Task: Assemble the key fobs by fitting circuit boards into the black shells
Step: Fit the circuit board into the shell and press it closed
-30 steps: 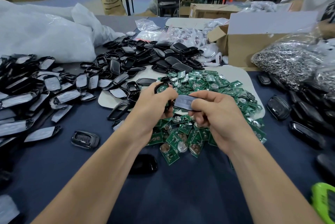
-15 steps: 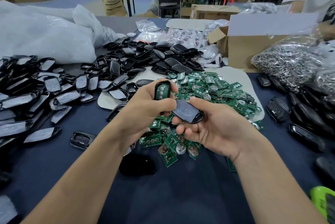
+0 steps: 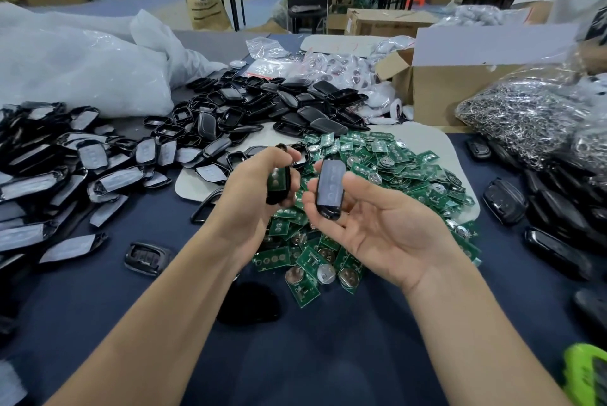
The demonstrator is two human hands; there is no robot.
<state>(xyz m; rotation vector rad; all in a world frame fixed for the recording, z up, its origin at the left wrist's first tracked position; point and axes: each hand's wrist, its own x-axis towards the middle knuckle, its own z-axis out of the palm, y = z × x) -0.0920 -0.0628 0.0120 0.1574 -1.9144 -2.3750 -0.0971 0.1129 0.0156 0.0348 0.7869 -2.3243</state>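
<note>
My left hand (image 3: pixel 253 198) grips a black shell half (image 3: pixel 278 184) upright, with a green circuit board seated inside it. My right hand (image 3: pixel 377 225) lies palm up and holds a second black shell half (image 3: pixel 330 187) between thumb and fingers, its grey film-covered face toward me. The two halves are a small gap apart above a heap of green circuit boards (image 3: pixel 387 172) with coin cells. Piles of black shells lie behind (image 3: pixel 262 110) and at the left (image 3: pixel 49 169).
A white plastic bag (image 3: pixel 75 70) fills the back left. At the right stand a cardboard box (image 3: pixel 460 87), a bag of metal key rings (image 3: pixel 525 116) and more black shells (image 3: pixel 558 234). Single shells lie on the dark cloth (image 3: pixel 146 257). A person stands at the far right.
The hands have drawn apart. My right hand has turned palm up and stood its shell half on end; my left hand has tilted its board-filled shell sideways.
</note>
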